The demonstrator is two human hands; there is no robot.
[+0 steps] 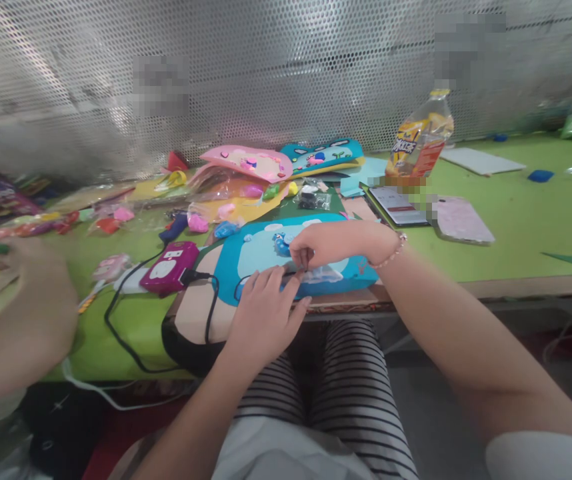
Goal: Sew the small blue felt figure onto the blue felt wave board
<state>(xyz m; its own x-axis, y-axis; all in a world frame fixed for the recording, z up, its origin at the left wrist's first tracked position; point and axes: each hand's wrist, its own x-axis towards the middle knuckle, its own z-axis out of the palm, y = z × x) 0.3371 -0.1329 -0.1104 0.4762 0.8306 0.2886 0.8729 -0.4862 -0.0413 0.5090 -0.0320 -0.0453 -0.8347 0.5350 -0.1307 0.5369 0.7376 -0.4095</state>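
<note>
A blue craft sheet (229, 260) with a paler blue patch lies at the table edge in front of me. My left hand (269, 303) rests on its near edge, fingers stretched out and fairly flat. Above the middle of the sheet, my right hand (329, 245) is bent down with its fingers pinched together. What the pinch holds, if anything, is hidden. Beside those fingertips is a small blue clay figure (280, 241) on the sheet. A clear plastic piece (325, 275) lies just below my right hand, near my left fingertips.
A magenta device (171, 268) with a black cable lies left. Behind are decorated pink (246, 163) and blue (323, 157) sheets and bagged clay lumps (199, 222). A drink bottle (419, 143), a phone (400, 205) and a pink case (463, 220) are right. Another person's arm (26, 307) reaches in left.
</note>
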